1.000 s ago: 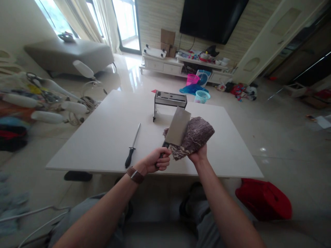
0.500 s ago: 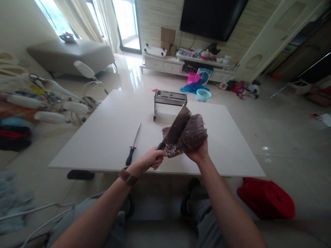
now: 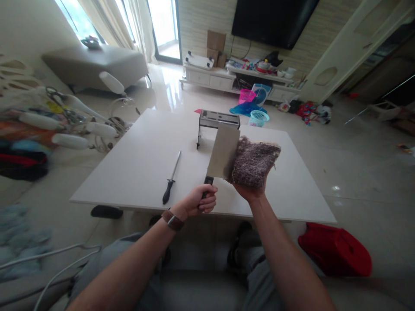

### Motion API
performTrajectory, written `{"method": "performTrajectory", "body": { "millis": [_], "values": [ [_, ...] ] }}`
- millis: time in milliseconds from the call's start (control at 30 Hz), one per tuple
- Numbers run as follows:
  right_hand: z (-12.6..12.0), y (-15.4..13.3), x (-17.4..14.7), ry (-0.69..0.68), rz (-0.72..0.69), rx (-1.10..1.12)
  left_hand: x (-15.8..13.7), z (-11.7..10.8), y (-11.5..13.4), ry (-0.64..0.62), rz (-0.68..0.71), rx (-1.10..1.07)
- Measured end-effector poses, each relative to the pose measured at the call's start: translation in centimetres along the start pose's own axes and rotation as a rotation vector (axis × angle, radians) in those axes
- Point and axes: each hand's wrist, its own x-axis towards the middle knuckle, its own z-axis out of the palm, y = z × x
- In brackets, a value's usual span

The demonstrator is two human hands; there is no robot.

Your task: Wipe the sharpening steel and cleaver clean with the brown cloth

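My left hand point(image 3: 202, 200) is closed around the black handle of a broad cleaver point(image 3: 223, 151), its blade pointing up and away from me. A folded brown-purple cloth point(image 3: 256, 162), shaggy like a towel, rests in my right hand point(image 3: 251, 192), whose fingers are mostly hidden behind it. The cloth's left edge meets or overlaps the blade's right edge; whether it presses there I cannot tell. Left of my hands, a sharpening steel point(image 3: 171, 177) with a black handle lies on the white table point(image 3: 129, 172). Beyond the blade stands a metal knife block point(image 3: 220, 116).
A light blue basket point(image 3: 258, 117) and a pink basket point(image 3: 247, 96) stand on the floor past the table. A red stool or bag point(image 3: 335, 250) is by the table's near right corner. White lamp arms point(image 3: 69, 140) reach toward the left side.
The cloth has come off the blade's face and moved right, opening out broader. The cleaver has turned more upright, its bright flat side now showing.
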Motion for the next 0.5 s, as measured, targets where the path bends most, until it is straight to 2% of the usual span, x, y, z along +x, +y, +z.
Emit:
{"method": "performTrajectory", "body": {
  "millis": [333, 500],
  "values": [
    [0.31, -0.66, 0.68, 0.073, 0.005, -0.031, 0.73, 0.45, 0.71, -0.051, -0.018, -0.246],
    [0.0, 0.19, 1.2, 0.034, -0.038, -0.105, 0.96, 0.35, 0.15, 0.022, -0.035, -0.217]
  ]
}}
